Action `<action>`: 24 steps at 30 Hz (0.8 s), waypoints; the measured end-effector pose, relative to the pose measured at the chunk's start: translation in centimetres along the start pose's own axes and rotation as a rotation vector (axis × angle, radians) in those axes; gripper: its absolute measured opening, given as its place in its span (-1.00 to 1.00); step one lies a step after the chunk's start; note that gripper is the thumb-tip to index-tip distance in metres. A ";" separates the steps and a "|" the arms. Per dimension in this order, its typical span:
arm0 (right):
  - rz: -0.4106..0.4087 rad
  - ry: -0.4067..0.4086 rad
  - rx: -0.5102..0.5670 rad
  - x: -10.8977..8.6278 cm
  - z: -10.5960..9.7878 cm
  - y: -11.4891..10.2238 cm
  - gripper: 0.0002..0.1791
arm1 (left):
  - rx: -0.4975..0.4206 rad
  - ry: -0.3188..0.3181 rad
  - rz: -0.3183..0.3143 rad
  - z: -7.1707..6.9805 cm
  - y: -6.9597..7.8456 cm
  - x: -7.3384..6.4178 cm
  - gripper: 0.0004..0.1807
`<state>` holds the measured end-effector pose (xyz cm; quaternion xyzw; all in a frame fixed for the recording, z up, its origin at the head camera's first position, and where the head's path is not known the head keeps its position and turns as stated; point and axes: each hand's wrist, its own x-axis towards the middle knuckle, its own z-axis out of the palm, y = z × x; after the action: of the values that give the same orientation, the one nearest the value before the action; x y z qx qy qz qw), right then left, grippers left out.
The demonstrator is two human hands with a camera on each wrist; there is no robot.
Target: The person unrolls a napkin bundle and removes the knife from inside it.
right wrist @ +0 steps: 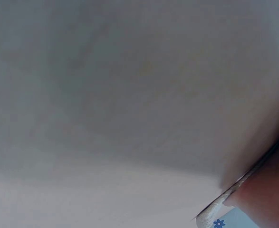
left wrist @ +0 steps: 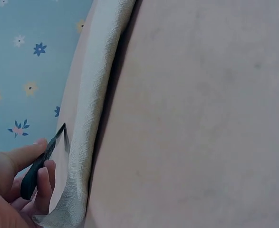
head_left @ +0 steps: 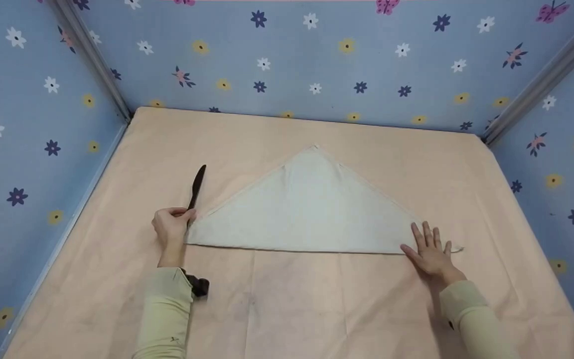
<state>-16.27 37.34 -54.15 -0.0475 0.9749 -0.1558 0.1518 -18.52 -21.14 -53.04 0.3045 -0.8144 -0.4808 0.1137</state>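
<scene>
A white cloth (head_left: pixel 307 209) lies folded into a triangle, its peak toward the back wall and its long folded edge toward the person. At its left corner the left hand (head_left: pixel 170 227) pinches a dark table knife (head_left: pixel 198 184) by the handle, blade pointing away. In the left wrist view, thumb and fingers close round the knife (left wrist: pixel 37 173) right beside the cloth's rolled edge (left wrist: pixel 91 95). The right hand (head_left: pixel 431 252) rests with spread, straight fingers on the cloth's right corner, whose tip shows past the fingers. Only part of that hand (right wrist: pixel 267 190) enters the right wrist view.
A peach tablecloth (head_left: pixel 292 309) with light creases covers the table. Blue flowered panels (head_left: pixel 287 55) rise behind and at both sides, joined by grey metal posts (head_left: pixel 95 60) at the back corners. A black wrist device (head_left: pixel 200 285) sits on the left sleeve.
</scene>
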 end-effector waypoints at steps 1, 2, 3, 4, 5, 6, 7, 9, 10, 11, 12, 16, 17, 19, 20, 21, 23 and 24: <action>-0.001 0.001 0.002 0.0 0.0 0.0 -0.15 | -0.014 -0.003 -0.001 0.0 0.0 0.0 -0.74; -0.003 0.002 0.004 0.0 0.0 0.0 -0.15 | -0.023 -0.003 0.002 0.0 0.1 0.0 -0.74; -0.006 0.003 0.003 0.0 0.0 0.0 -0.16 | -0.035 -0.005 0.004 0.0 0.1 0.1 -0.74; -0.009 0.003 0.004 0.0 0.0 0.1 -0.16 | -0.044 -0.005 0.006 0.0 0.1 0.1 -0.74; -0.011 0.001 0.003 0.1 0.0 0.1 -0.16 | -0.057 -0.007 0.009 0.0 0.2 0.0 -0.74; -0.013 0.001 0.001 0.1 0.0 0.1 -0.16 | -0.064 -0.008 0.013 0.0 0.2 0.0 -0.75; -0.014 -0.001 0.000 0.1 0.0 0.1 -0.16 | -0.071 -0.009 0.017 -0.1 0.3 -0.1 -0.75; -0.015 0.000 -0.003 0.1 0.0 0.2 -0.16 | -0.111 -0.023 0.015 -0.1 0.4 -0.2 -0.76; -0.014 0.001 -0.004 0.1 0.0 0.2 -0.16 | -0.135 -0.034 0.013 -0.2 0.5 -0.3 -0.76; -0.014 0.003 -0.005 0.1 0.0 0.1 -0.16 | -0.158 -0.044 0.009 -0.2 0.5 -0.4 -0.75; -0.014 0.004 -0.003 0.1 0.0 0.1 -0.16 | -0.174 -0.050 -0.004 -0.2 0.6 -0.4 -0.76; -0.010 0.011 0.000 0.0 0.0 0.0 -0.17 | -0.216 -0.068 -0.035 -0.3 0.8 -0.5 -0.74; -0.009 0.012 0.000 0.0 0.0 0.0 -0.17 | -0.217 -0.071 -0.038 -0.3 0.9 -0.6 -0.75; -0.007 0.014 -0.002 -0.1 0.0 0.0 -0.17 | -0.215 -0.088 -0.029 -0.3 1.0 -0.6 -0.73; -0.006 0.014 -0.003 -0.1 0.0 0.0 -0.16 | -0.229 -0.101 -0.025 -0.2 0.7 -0.4 -0.73; -0.005 0.015 -0.005 -0.1 0.0 0.0 -0.16 | -0.247 -0.108 -0.026 -0.1 0.3 -0.2 -0.74; -0.003 0.013 -0.004 -0.1 0.0 0.0 -0.16 | -0.284 -0.131 -0.037 0.0 -0.1 0.1 -0.73; -0.003 0.013 -0.002 -0.1 0.0 0.0 -0.16 | -0.303 -0.138 -0.041 0.1 -0.1 0.1 -0.72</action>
<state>-16.20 37.32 -54.12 -0.0482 0.9760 -0.1552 0.1451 -18.65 -21.18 -53.20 0.2667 -0.7320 -0.6201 0.0924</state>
